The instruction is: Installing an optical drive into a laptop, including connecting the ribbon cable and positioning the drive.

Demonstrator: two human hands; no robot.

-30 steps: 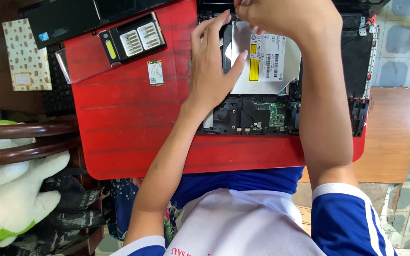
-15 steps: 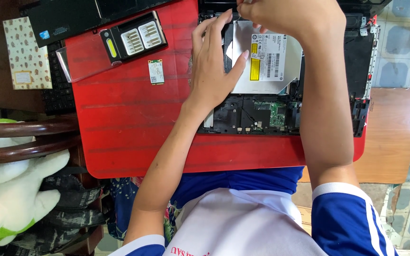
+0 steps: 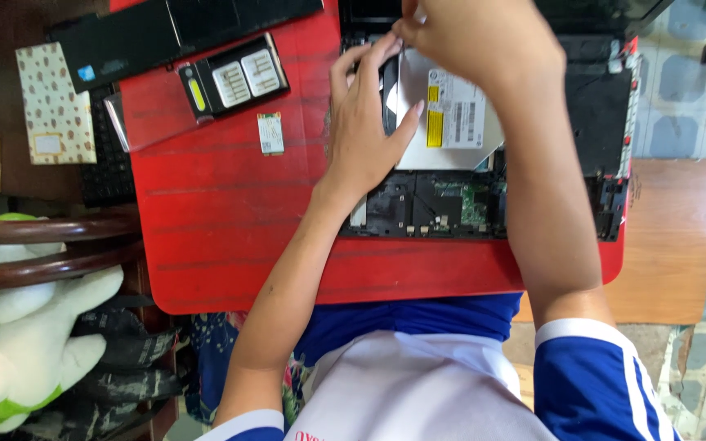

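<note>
Silver sheet metal is what both hands are working on: a flat silver metal optical drive [image 3: 451,122] with a yellow and a white label is lying in the opened black laptop chassis [image 3: 598,122] on the red plastic tabletop [image 3: 222,220]. The left hand [image 3: 365,135] is lying flat across the drive's left edge, fingers spread and pressing, so its grip is apart and clamped on nothing. The right hand [image 3: 475,37] is hovering over the drive's far edge with fingertips pinched together; I cannot tell whether they are clamped on a screw or some small tool. To do this well, the left hand should probably be holding the drive steady and level while the right works straight down, without prying against the green circuit board [image 3: 471,204] showing below the drive. Nearby, 1 small green wireless card [image 3: 270,133] is lying loose on the tabletop, beside a black battery pack [image 3: 234,77] with pale labels.
</note>
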